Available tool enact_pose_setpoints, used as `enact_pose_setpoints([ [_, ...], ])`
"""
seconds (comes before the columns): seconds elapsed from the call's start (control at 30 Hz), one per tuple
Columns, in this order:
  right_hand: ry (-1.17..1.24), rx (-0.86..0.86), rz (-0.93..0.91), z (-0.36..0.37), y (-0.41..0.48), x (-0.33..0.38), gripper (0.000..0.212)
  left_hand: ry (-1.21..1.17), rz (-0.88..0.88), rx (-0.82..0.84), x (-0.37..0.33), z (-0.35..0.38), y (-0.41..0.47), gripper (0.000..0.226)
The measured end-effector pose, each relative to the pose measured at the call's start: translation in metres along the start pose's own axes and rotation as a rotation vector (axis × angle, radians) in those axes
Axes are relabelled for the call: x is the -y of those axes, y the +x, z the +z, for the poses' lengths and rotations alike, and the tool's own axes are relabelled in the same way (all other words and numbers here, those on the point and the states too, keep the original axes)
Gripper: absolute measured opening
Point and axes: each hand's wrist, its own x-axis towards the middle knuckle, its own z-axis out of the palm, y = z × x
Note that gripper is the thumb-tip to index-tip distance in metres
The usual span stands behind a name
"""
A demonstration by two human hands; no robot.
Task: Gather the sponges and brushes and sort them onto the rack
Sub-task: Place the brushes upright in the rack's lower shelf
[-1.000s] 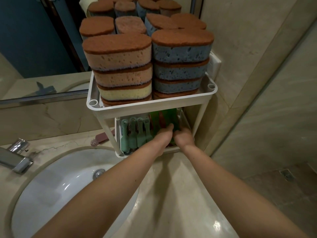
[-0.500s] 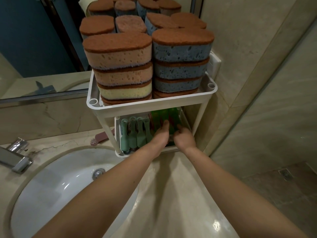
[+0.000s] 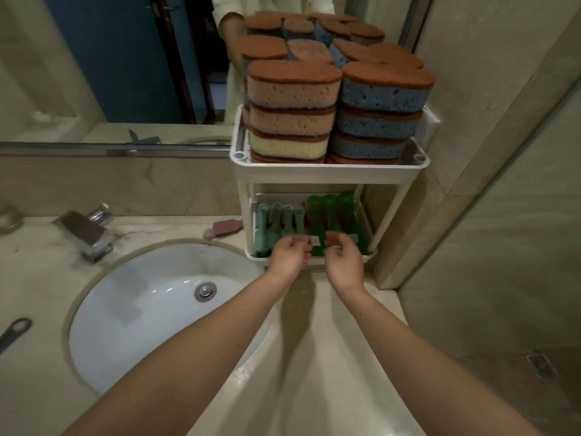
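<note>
A white two-tier rack (image 3: 328, 173) stands on the counter's back right corner. Its top shelf carries two stacks of brown-topped sponges: orange and yellow ones (image 3: 292, 111) on the left, blue ones (image 3: 382, 114) on the right. The lower shelf holds several pale green brushes (image 3: 276, 223) on the left and green-packaged items (image 3: 334, 218) on the right. My left hand (image 3: 287, 254) and my right hand (image 3: 342, 259) hover side by side just in front of the lower shelf, fingers loosely curled, holding nothing.
A pink brush (image 3: 223, 229) lies on the counter left of the rack. The white sink (image 3: 151, 309) and chrome tap (image 3: 86, 234) are at the left. A dark handle (image 3: 14, 333) shows at the left edge. A mirror runs behind; walls close the right side.
Both hands have drawn back out of the lower shelf toward me and now sit in front of its rim. The camera view has pulled back and shifted.
</note>
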Motion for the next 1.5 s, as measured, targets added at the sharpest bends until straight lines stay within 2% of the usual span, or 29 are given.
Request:
enact_pose_setpoints([
  [0.23, 0.082, 0.140, -0.055, 0.057, -0.054, 0.025, 0.020, -0.102, 0.023, -0.200, 0.024, -0.074, -0.040, 0.022],
  [0.5, 0.172, 0.406, -0.016, 0.135, -0.113, 0.051, 0.024, -0.153, -0.003, -0.456, 0.058, -0.179, -0.081, 0.025],
  [0.87, 0.126, 0.728, -0.012, 0.271, -0.178, 0.107, 0.020, -0.164, -0.055, -0.716, 0.090, -0.342, -0.125, 0.022],
  [1.03, 0.005, 0.868, -0.068, 0.337, -0.196, 0.125, 0.029, -0.175, -0.091, -0.811, 0.100, -0.408, -0.130, 0.018],
  [1.23, -0.230, 0.987, -0.180, 0.415, -0.206, 0.136, 0.050, -0.266, -0.199, -0.831, 0.119, -0.472, -0.127, 0.018],
  [1.5, -0.532, 0.968, -0.411, 0.476, -0.207, 0.132, 0.066, -0.233, -0.379, -0.649, 0.125, -0.511, -0.117, 0.015],
])
